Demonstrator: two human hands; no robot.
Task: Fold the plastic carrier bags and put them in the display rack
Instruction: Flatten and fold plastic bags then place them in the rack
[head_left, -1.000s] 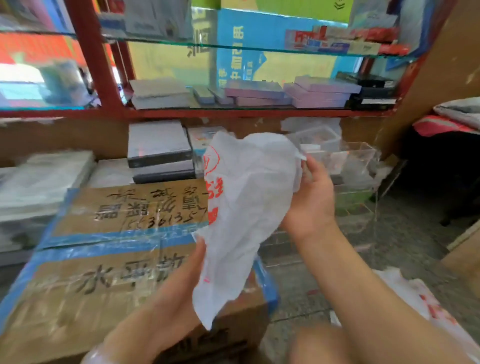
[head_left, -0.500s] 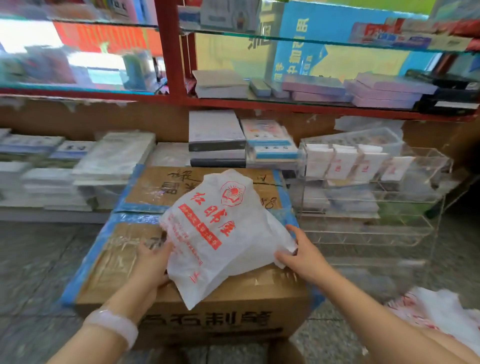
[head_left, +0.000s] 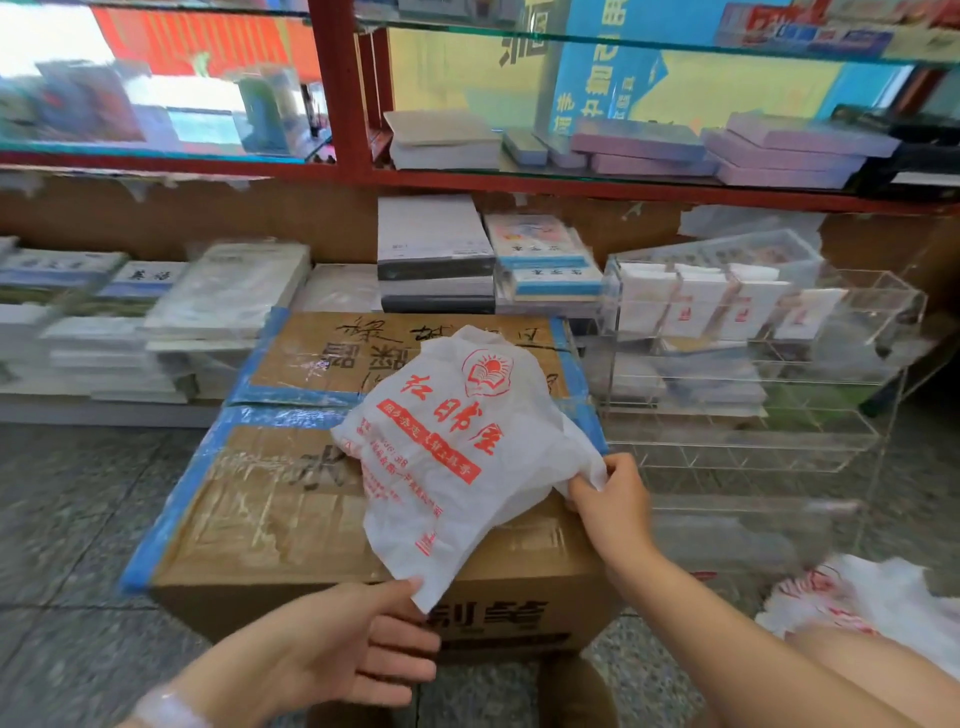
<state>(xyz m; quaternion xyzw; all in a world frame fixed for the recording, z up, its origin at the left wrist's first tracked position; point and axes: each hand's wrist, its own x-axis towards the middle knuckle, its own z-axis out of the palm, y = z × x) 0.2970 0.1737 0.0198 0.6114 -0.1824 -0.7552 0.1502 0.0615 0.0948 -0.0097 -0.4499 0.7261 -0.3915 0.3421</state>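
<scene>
A crumpled white plastic carrier bag (head_left: 457, 452) with red print lies spread on a taped cardboard box (head_left: 270, 519). My right hand (head_left: 610, 499) pinches the bag's right edge. My left hand (head_left: 358, 639) reaches to the bag's near corner at the box's front edge, thumb and forefinger at the tip. A clear acrylic display rack (head_left: 753, 415) stands to the right of the box, with several folded white bags (head_left: 696, 301) upright in its top tier.
More white carrier bags (head_left: 857, 608) lie in a heap on the floor at the lower right. Stacks of books and paper packs (head_left: 436, 244) sit behind the box, below a red glass-shelved case (head_left: 337, 104). Grey stone floor surrounds the box.
The bag came down from mid-air onto the box and was spread out. My left hand slid from the bag's left side to its near corner; my right hand kept the right edge.
</scene>
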